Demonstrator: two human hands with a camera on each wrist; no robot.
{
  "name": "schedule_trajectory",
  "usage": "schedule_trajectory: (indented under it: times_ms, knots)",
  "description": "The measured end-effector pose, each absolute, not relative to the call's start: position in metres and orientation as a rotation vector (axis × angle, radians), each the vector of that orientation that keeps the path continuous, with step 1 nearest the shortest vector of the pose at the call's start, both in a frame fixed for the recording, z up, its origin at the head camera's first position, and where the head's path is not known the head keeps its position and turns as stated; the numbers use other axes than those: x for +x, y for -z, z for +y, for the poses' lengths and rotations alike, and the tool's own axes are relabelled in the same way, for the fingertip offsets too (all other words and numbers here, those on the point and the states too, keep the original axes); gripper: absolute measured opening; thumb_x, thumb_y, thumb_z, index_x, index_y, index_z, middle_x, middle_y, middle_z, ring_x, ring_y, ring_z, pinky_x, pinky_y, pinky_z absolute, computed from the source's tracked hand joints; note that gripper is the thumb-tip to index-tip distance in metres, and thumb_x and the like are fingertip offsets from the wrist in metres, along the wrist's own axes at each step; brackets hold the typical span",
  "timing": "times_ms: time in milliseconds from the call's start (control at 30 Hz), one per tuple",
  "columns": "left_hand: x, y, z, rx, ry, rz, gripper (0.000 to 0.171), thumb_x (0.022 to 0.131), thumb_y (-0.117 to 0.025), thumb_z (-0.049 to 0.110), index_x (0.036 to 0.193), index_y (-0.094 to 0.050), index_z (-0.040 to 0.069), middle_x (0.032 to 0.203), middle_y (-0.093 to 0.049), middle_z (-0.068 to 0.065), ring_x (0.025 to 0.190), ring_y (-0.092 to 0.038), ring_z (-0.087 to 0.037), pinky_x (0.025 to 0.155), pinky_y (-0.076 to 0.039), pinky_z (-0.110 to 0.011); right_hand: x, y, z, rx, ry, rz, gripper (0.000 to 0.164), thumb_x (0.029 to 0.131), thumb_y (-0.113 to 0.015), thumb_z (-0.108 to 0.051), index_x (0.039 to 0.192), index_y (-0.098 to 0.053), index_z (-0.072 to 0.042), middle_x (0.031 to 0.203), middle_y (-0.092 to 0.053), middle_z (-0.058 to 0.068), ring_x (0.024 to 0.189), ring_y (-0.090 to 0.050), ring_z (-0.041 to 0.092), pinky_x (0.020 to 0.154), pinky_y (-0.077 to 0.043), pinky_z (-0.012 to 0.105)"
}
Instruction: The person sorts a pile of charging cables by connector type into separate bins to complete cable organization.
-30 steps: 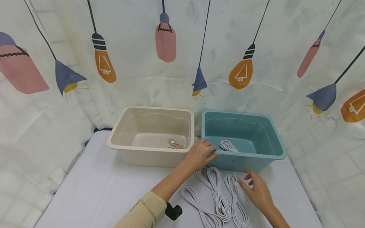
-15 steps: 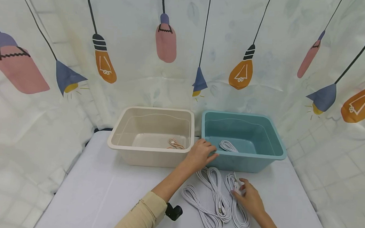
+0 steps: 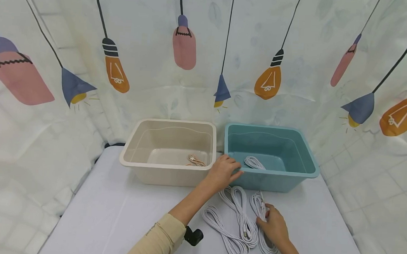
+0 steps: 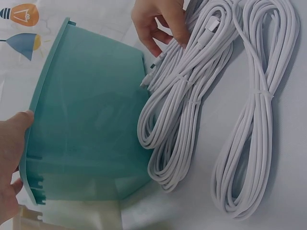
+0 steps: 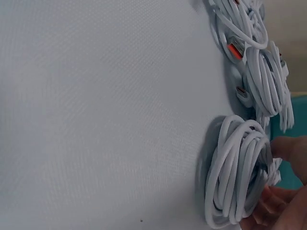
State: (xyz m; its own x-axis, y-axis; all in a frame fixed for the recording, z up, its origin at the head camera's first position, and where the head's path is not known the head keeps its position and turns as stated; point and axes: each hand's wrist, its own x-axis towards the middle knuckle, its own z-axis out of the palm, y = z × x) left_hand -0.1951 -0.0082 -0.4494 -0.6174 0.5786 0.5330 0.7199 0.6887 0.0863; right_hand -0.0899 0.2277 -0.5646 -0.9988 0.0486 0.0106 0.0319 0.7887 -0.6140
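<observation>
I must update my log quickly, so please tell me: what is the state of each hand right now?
Left hand: closed, holding the rim of the teal bin.
Right hand: closed, holding the rightmost cable.

Head cam looks forward-down over left hand (image 3: 222, 173) and right hand (image 3: 276, 226); wrist cams sit way closer, tilted sideways, both catching cables (image 4: 187, 79) near the right.

No text is readable; tiny marks (image 3: 153, 229) on the beige sleeve (image 3: 156, 240), head view's seven o'clock, may be lettering.
</observation>
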Motion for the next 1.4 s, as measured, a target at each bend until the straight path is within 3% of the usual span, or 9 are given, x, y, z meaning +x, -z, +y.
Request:
schedule_trajectory:
  times_ms: [433, 867, 1400]
  knots:
    - [-0.196, 0.451, -0.009, -1.012, 0.407, -2.426, 0.019, 0.098, -0.078, 0.03, 0.104, -0.081, 0.012, 0.097, -0.077, -0.001, 0.088, -0.065, -0.019, 0.091, -0.053, -0.033, -0.09, 0.552, 0.231, -0.035, -1.054, -2.931, 0.058, 0.083, -0.077, -0.004, 0.136, -0.059, 0.013, 0.09, -0.061, 0.007, 0.065, -0.044, 0.01, 0.055, -0.037, 0.024]
    - [-0.197, 0.449, -0.009, -1.022, 0.429, -2.434, 0.016, 0.097, -0.079, 0.028, 0.103, -0.08, 0.013, 0.098, -0.078, -0.002, 0.091, -0.067, -0.02, 0.092, -0.054, -0.034, -0.089, 0.523, 0.243, 0.114, -0.957, -2.893, 0.052, 0.084, -0.082, -0.004, 0.131, -0.064, 0.008, 0.091, -0.061, 0.003, 0.068, -0.049, 0.008, 0.058, -0.043, 0.025]
    - [-0.196, 0.449, -0.008, -1.018, 0.43, -2.43, 0.016, 0.097, -0.079, 0.027, 0.104, -0.08, 0.012, 0.098, -0.078, -0.002, 0.09, -0.066, -0.02, 0.091, -0.053, -0.034, -0.083, 0.483, 0.254, 0.268, -0.862, -2.853, 0.054, 0.08, -0.087, -0.003, 0.128, -0.065, 0.006, 0.09, -0.063, 0.001, 0.065, -0.044, 0.003, 0.054, -0.041, 0.025]
